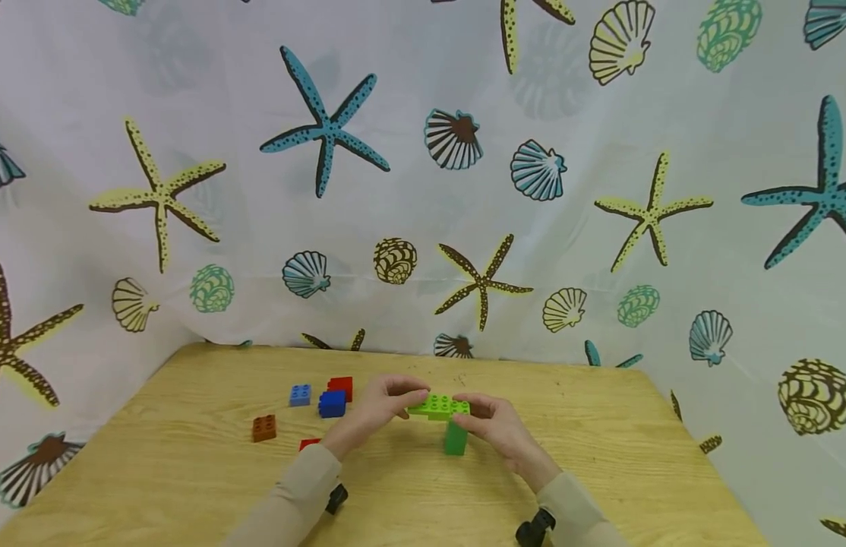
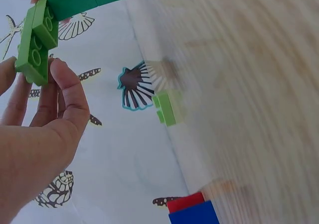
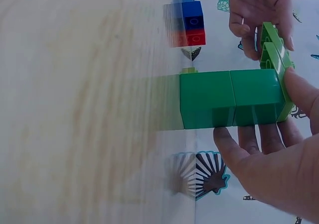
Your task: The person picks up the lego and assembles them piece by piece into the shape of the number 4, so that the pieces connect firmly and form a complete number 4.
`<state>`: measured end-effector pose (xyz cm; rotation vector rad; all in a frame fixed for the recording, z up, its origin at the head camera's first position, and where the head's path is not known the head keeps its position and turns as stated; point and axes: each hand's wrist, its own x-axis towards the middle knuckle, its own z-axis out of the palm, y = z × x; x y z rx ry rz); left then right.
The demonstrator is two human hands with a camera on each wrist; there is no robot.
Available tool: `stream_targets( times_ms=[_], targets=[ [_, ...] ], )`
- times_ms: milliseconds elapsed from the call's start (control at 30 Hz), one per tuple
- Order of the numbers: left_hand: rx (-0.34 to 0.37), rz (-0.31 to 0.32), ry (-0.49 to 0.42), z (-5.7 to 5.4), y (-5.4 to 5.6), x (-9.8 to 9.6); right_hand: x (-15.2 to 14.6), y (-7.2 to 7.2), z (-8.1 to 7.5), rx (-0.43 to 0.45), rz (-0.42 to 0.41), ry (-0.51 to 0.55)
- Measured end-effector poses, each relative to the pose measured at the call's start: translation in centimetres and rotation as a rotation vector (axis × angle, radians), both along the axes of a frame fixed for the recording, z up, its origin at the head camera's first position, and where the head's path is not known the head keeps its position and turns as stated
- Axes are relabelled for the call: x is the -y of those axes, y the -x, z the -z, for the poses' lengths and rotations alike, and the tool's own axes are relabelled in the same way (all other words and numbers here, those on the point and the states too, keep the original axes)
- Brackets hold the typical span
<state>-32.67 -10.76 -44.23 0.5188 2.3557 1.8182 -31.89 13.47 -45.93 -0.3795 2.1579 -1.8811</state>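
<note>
Two dark green bricks stacked in a column [image 1: 456, 439] stand upright on the table. Across the top lie light green bricks [image 1: 437, 404], jutting out to the left with a stepped underside. My left hand [image 1: 378, 408] pinches the jutting end, thumb on one side and fingertips on the other, as the left wrist view shows. My right hand [image 1: 500, 429] holds the column end: its thumb rests on the light green top and its fingers lie along the dark green side [image 3: 256, 97]. Another light green brick [image 2: 165, 108] sits behind on the table, hidden in the head view.
Left of my hands lie a light blue brick [image 1: 300, 395], a dark blue brick [image 1: 332, 404], a red brick [image 1: 342, 386] and a brown brick [image 1: 263, 428]. One more red piece [image 1: 309, 443] is partly covered by my left arm. A patterned curtain [image 1: 409, 190] hangs behind the table.
</note>
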Motion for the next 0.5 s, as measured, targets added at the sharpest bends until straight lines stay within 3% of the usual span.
stream_targets(
  times_ms=[200, 500],
  targets=[
    [0.013, -0.028, 0.03, -0.6, -0.2, 1.1, -0.2, -0.1, -0.1, -0.003, 0.005, -0.011],
    [0.001, 0.029, 0.09, -0.1, -0.3, 3.9, -0.3, 0.0, 0.1, -0.015, 0.001, -0.037]
  ],
)
